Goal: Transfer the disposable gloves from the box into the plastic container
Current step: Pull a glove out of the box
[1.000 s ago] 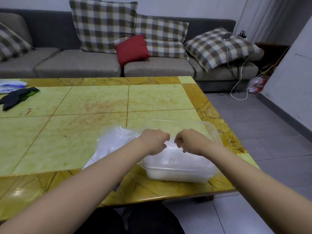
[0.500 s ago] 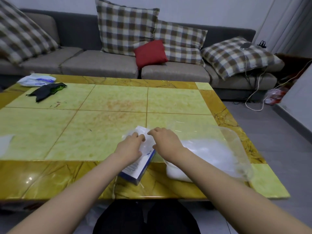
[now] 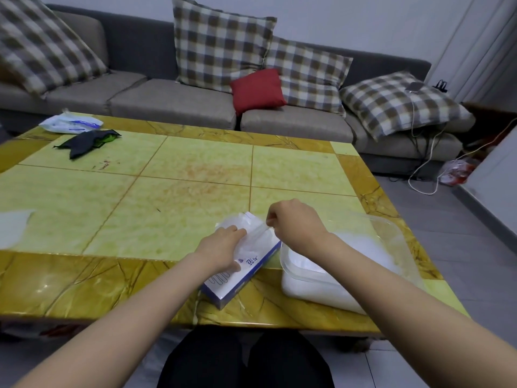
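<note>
Yellow worktop (image 3: 195, 169), lower centre: my left hand (image 3: 221, 250) pressed the box (image 3: 251, 266) steady so my right hand (image 3: 293, 222), pinching one glove (image 3: 256, 235), could draw it out; plastic container (image 3: 307, 289) stood just right.

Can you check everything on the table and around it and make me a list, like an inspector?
Surface: yellow tiled table, glossy, faint reddish stains.
Job's things: glove box lying flat near the front edge; plastic container right of it, holding white gloves.
Clutter: white packet and dark cloth far left; white scrap at left edge.
Hands: left hand presses on the box; right hand pinches a clear glove above it.
Cables: white cable from the sofa cushion to the floor.
Surroundings: grey sofa, checked cushions, red cushion.
</note>
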A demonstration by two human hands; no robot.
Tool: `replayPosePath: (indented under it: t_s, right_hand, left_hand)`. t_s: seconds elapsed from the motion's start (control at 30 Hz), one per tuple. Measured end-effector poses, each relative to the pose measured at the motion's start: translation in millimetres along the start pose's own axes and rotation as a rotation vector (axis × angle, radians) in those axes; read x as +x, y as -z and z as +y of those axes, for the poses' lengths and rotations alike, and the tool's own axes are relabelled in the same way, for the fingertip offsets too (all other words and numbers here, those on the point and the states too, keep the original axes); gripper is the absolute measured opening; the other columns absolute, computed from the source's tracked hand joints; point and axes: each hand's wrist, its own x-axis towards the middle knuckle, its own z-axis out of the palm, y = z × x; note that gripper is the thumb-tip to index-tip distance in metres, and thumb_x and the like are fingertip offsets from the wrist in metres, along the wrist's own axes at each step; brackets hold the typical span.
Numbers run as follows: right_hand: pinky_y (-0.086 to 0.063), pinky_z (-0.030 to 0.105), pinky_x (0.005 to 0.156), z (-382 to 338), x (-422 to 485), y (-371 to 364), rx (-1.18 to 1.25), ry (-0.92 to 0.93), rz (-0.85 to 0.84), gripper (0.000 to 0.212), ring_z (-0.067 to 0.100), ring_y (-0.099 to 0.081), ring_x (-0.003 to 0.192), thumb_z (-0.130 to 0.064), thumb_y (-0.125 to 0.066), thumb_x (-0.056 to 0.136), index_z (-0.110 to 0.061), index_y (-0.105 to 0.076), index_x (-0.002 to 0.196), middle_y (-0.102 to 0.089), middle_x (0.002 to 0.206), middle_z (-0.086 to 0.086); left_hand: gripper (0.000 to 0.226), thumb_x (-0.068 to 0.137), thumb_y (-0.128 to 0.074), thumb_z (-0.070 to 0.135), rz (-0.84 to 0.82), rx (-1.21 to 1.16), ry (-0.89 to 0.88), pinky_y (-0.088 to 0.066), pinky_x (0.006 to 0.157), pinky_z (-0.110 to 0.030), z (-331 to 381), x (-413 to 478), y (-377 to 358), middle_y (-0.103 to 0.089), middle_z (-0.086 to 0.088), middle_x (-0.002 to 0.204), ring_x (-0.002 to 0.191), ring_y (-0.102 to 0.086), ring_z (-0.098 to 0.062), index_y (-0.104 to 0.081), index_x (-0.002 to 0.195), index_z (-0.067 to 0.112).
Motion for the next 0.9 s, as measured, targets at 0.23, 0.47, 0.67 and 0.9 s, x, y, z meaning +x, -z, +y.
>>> replayPosePath:
  t_s: [0.23,0.47,0.67,0.9]
  right_hand:
    - [-0.038,0.027,0.066,6,-12,15,0.088,-0.023,0.155,0.024,0.022,-0.06,0.096,0.001,-0.045,0.089,-0.011,-0.062,0.101,-0.066,0.107,0.001]
    - [-0.042,0.033,0.067,26,-19,40,0.162,-0.118,0.344,0.016,0.025,-0.058,0.09,0.001,-0.044,0.091,-0.011,-0.055,0.094,-0.061,0.101,0.006]
    - [-0.038,0.033,0.062,46,-27,49,0.155,-0.204,0.402,0.01,0.026,-0.053,0.081,-0.007,-0.043,0.096,-0.009,-0.051,0.092,-0.058,0.095,0.007]
    - [-0.045,0.037,0.068,56,-38,43,0.157,-0.238,0.356,0.015,0.028,-0.056,0.083,-0.015,-0.041,0.098,-0.008,-0.055,0.098,-0.06,0.096,0.007]
  left_hand:
    - [0.053,0.08,-0.069,0.026,-0.043,0.06,-0.005,-0.047,0.079,-0.032,7,0,0,-0.048,-0.002,0.119,0.113,-0.047,-0.022,-0.043,0.125,0.018]
    - [0.046,0.079,-0.068,0.02,-0.054,0.06,0.016,-0.048,0.08,-0.031,9,-2,2,-0.049,-0.003,0.116,0.108,-0.047,-0.021,-0.046,0.12,0.014]
    - [0.058,0.079,-0.068,0.02,-0.099,-0.05,0.009,-0.049,0.084,-0.033,14,-1,15,-0.047,-0.004,0.122,0.109,-0.051,-0.022,-0.041,0.13,0.016]
    - [0.058,0.083,-0.06,0.032,0.051,-0.143,-0.024,-0.027,0.1,-0.04,45,-8,54,-0.046,0.001,0.129,0.123,-0.041,-0.025,-0.037,0.135,0.021]
